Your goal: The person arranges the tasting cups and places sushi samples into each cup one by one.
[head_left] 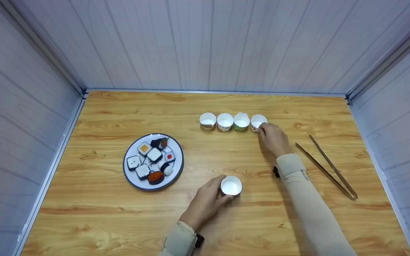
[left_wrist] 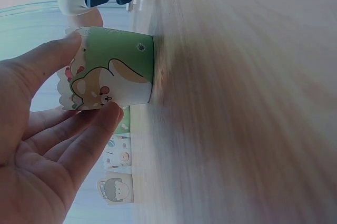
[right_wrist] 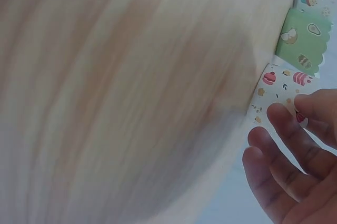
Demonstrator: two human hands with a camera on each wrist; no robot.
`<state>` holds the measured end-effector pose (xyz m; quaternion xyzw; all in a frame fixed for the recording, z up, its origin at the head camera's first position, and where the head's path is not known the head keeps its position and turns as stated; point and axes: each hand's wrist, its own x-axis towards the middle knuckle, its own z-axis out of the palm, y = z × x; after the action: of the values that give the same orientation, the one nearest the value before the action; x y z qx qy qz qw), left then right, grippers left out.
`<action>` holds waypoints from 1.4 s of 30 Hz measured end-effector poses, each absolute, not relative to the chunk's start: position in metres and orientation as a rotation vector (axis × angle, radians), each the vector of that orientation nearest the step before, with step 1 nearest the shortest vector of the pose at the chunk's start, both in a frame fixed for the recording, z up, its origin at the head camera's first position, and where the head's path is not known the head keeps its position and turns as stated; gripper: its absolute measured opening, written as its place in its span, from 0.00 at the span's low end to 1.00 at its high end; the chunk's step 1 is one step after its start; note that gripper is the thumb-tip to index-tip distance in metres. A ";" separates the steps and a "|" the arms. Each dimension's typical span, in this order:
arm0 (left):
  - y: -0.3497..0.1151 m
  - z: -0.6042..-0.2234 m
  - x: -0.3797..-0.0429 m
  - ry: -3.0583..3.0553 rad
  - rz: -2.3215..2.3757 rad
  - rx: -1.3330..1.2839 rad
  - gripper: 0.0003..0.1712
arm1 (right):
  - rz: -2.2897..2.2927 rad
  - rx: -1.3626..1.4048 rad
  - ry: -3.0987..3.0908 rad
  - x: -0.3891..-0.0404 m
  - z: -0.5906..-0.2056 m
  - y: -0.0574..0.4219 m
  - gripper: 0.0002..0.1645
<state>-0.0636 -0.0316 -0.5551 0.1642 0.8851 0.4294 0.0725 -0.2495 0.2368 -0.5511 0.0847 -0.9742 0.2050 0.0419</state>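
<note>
My left hand point(head_left: 206, 199) grips a paper baking cup point(head_left: 231, 185) by its sides, thumb on one side and fingers on the other. In the left wrist view this cup point(left_wrist: 118, 68) is green with a cartoon animal and a scalloped rim, and it stands upright close to the table. Farther back, my right hand point(head_left: 274, 138) pinches the rim area of the rightmost baking cup point(head_left: 258, 121) in a row, with thumb and index finger. That cup point(right_wrist: 274, 89) is white with small cake prints. Beside it in the row stand a green cup point(head_left: 241, 122) and further white-lined ones point(head_left: 225, 122).
A blue-rimmed white plate point(head_left: 130, 179) holding several sushi pieces point(head_left: 154, 155) sits at the left. Metal tongs point(head_left: 327, 167) lie spread on the right side of the wooden table point(head_left: 94, 220). Pale panel walls point(head_left: 190, 46) enclose the back and both sides.
</note>
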 end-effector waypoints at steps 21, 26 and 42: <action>-0.031 -0.555 -0.065 2.647 1.291 0.487 0.38 | 0.548 0.421 -2.769 -0.194 -0.524 0.234 0.09; -0.032 -0.556 -0.064 2.661 1.291 0.527 0.38 | 0.518 0.530 -2.715 -0.164 -0.519 0.228 0.07; -0.032 -0.555 -0.064 2.681 1.296 0.532 0.37 | 0.549 0.791 -2.620 -0.079 -0.518 0.201 0.10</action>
<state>-0.0636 -0.0321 -0.5552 0.1755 0.8849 0.4276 0.0581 -0.0786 0.2010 -0.5180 0.2790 -0.9243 0.1938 0.1741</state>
